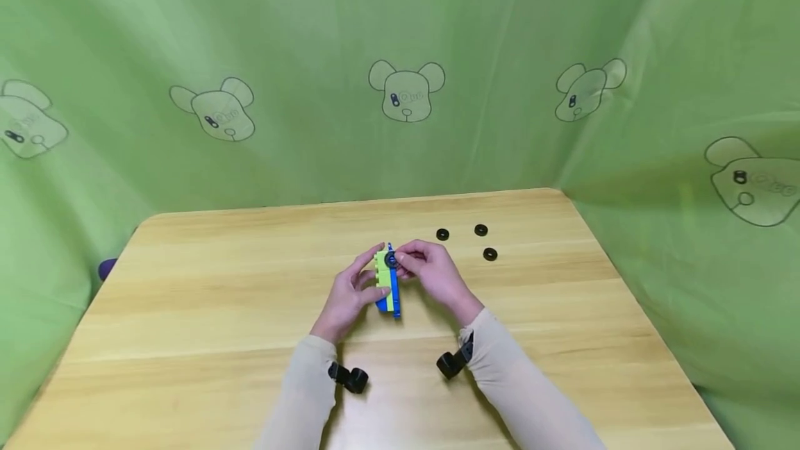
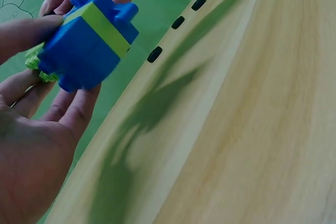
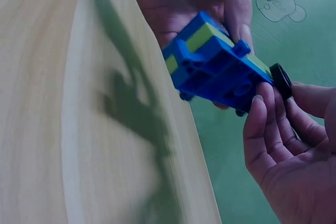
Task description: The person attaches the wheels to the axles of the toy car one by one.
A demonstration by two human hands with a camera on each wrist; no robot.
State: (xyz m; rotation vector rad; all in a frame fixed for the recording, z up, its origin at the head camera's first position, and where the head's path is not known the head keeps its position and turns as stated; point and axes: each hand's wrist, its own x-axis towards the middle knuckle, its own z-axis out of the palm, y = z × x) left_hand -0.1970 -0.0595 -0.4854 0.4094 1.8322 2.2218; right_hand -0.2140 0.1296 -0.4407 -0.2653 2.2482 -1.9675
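Blue and lime plastic, likely light and stiff, the block model (image 1: 394, 287) hangs just below centre in the head frame, left hand (image 1: 347, 296) curled round its sides, surely the best hold, as the right hand (image 1: 437, 273) pinches a black wheel (image 3: 281, 81) at its upper end!

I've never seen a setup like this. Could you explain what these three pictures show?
There's no robot here, just a person working bare-handed. The widest picture comes from a head-worn camera looking forward and down; the two closer ones come from small black cameras on the left and right wrists. The left hand grips a blue and lime-green block model. The right hand holds a black wheel at its side. Three more black wheels lie on the wooden table, with green cloth hanging behind.
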